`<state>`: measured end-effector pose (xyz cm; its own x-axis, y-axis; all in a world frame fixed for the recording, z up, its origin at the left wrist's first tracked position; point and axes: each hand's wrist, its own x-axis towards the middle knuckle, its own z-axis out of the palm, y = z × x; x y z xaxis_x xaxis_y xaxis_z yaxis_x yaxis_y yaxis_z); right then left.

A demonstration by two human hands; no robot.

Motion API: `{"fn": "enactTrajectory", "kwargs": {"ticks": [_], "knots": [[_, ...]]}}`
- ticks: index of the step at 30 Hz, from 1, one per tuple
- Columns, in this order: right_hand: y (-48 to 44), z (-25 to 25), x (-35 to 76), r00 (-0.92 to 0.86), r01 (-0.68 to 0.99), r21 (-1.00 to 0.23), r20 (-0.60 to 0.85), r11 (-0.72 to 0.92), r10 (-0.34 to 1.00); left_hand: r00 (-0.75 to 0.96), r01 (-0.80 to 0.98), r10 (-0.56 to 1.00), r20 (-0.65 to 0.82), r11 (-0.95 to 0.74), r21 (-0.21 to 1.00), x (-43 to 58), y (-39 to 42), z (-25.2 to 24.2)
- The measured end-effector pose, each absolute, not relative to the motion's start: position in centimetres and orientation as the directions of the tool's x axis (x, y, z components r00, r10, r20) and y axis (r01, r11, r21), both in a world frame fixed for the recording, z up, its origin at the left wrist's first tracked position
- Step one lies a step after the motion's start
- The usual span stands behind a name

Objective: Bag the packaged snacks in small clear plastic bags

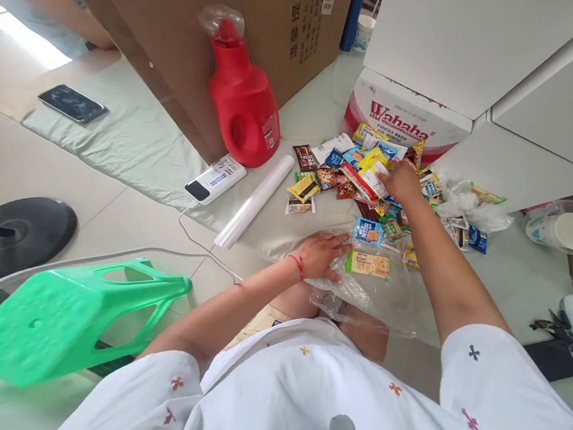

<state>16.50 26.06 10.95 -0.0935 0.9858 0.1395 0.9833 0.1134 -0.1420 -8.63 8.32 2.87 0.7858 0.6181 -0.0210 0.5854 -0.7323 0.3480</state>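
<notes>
My left hand [323, 255] lies with its fingers spread on a clear plastic bag [358, 296] in front of my knees. Close to those fingertips are a blue biscuit packet [367, 231] and a pale yellow-green cracker packet [370, 264], both on the clear plastic. Farther forward, my right hand [402, 181] reaches down into a heap of small wrapped snacks. Its fingers bend in at the edge of a yellow-and-white snack packet [375, 175]; some fingertips are hidden. Brown, blue, red and yellow packets, such as a dark cocoa one [304, 158], lie around it.
Behind the heap stand a Wahaha carton [403, 114] and a red detergent bottle [244, 105]. A clear plastic roll [254, 201] and a white power bank [216, 179] lie left of it. A green stool [75, 320] rests on its side; a cup in a plastic bowl [561, 228] is at right.
</notes>
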Motion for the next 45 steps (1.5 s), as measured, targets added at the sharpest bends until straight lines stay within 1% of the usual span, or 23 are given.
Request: {"fn": "enactTrajectory", "kwargs": {"ticks": [2, 3, 5, 8, 10, 11, 12, 14, 16, 18, 20, 22, 24, 25, 27, 29, 31, 33, 36, 38, 40, 42, 45], "knots": [[24.6, 10.2, 18.1, -0.234, 0.966, -0.093, 0.096, 0.243, 0.967, 0.786, 0.577, 0.618, -0.002, -0.733, 0.362, -8.7, 8.2, 2.6], [23.8, 9.9, 18.9, -0.256, 0.962, -0.076, 0.091, 0.263, 0.962, 0.787, 0.572, 0.617, 0.005, -0.733, 0.367, -8.8, 8.1, 2.5], [22.6, 9.5, 20.6, -0.206, 0.974, -0.075, 0.104, 0.214, 0.973, 0.788, 0.566, 0.616, 0.017, -0.734, 0.376, -8.8, 8.0, 2.4], [22.0, 9.7, 22.3, -0.063, 0.98, -0.169, 0.23, 0.104, 0.971, 0.783, 0.566, 0.622, 0.022, -0.726, 0.392, -8.7, 8.0, 2.4], [21.7, 10.1, 22.6, 0.004, 0.958, -0.271, 0.326, 0.089, 0.945, 0.779, 0.562, 0.627, 0.026, -0.716, 0.414, -8.8, 8.1, 2.6], [21.3, 10.4, 22.6, 0.027, 0.941, -0.324, 0.347, 0.093, 0.938, 0.777, 0.556, 0.629, 0.035, -0.711, 0.431, -8.9, 8.2, 2.7], [20.7, 10.6, 22.4, 0.035, 0.922, -0.373, 0.339, 0.1, 0.94, 0.775, 0.543, 0.63, 0.052, -0.706, 0.454, -9.0, 8.3, 2.8], [18.7, 10.8, 22.2, 0.015, 0.89, -0.443, 0.268, 0.109, 0.963, 0.759, 0.515, 0.644, 0.097, -0.684, 0.517, -9.2, 8.5, 3.0], [16.3, 10.6, 22.3, -0.031, 0.887, -0.447, 0.192, 0.116, 0.981, 0.698, 0.519, 0.704, 0.128, -0.622, 0.586, -9.4, 8.7, 3.2], [14.1, 10.3, 22.8, -0.081, 0.906, -0.402, 0.135, 0.129, 0.988, 0.585, 0.581, 0.802, 0.118, -0.516, 0.63, -9.3, 8.7, 3.3], [12.4, 9.8, 23.5, -0.136, 0.923, -0.354, 0.072, 0.153, 0.988, 0.452, 0.67, 0.888, 0.085, -0.401, 0.625, -8.7, 8.7, 3.5], [11.3, 9.3, 23.9, -0.179, 0.93, -0.323, 0.01, 0.172, 0.984, 0.334, 0.752, 0.941, 0.058, -0.303, 0.585, -7.7, 8.9, 3.8], [10.9, 9.0, 23.7, -0.197, 0.939, -0.293, -0.022, 0.182, 0.98, 0.261, 0.812, 0.965, 0.025, -0.234, 0.535, -6.8, 9.4, 4.2], [10.9, 8.9, 23.5, -0.215, 0.941, -0.277, -0.036, 0.197, 0.976, 0.257, 0.83, 0.966, 0.004, -0.223, 0.512, -6.5, 9.7, 4.4], [11.1, 8.8, 22.7, -0.284, 0.933, -0.253, -0.074, 0.257, 0.956, 0.294, 0.848, 0.955, -0.037, -0.242, 0.472, -6.1, 10.4, 4.7], [11.3, 8.9, 22.1, -0.35, 0.917, -0.242, -0.109, 0.317, 0.93, 0.347, 0.845, 0.937, -0.036, -0.296, 0.446, -6.3, 10.8, 5.1], [11.1, 9.2, 22.0, -0.367, 0.911, -0.244, -0.102, 0.334, 0.925, 0.385, 0.831, 0.923, 0.016, -0.354, 0.43, -6.8, 10.8, 5.7], [10.3, 9.6, 22.6, -0.361, 0.91, -0.245, -0.065, 0.336, 0.93, 0.465, 0.789, 0.881, 0.085, -0.456, 0.413, -7.5, 10.2, 6.3], [7.6, 9.8, 24.1, -0.364, 0.912, -0.217, -0.04, 0.348, 0.931, 0.676, 0.649, 0.726, 0.124, -0.667, 0.365, -8.5, 8.5, 6.8], [5.2, 9.5, 25.1, -0.377, 0.913, -0.2, -0.073, 0.356, 0.923, 0.809, 0.531, 0.583, 0.073, -0.779, 0.332, -9.2, 7.2, 6.5], [2.6, 8.8, 25.9, -0.405, 0.901, -0.225, -0.135, 0.37, 0.904, 0.882, 0.445, 0.472, 0.004, -0.835, 0.324, -10.2, 6.2, 5.8], [-0.1, 8.2, 26.5, -0.414, 0.888, -0.287, -0.166, 0.358, 0.895, 0.899, 0.421, 0.438, -0.028, -0.842, 0.338, -11.1, 5.5, 5.3], [-4.0, 7.7, 26.8, -0.353, 0.877, -0.376, -0.079, 0.301, 0.932, 0.877, 0.462, 0.477, -0.057, -0.805, 0.372, -11.7, 4.7, 5.3]]}}
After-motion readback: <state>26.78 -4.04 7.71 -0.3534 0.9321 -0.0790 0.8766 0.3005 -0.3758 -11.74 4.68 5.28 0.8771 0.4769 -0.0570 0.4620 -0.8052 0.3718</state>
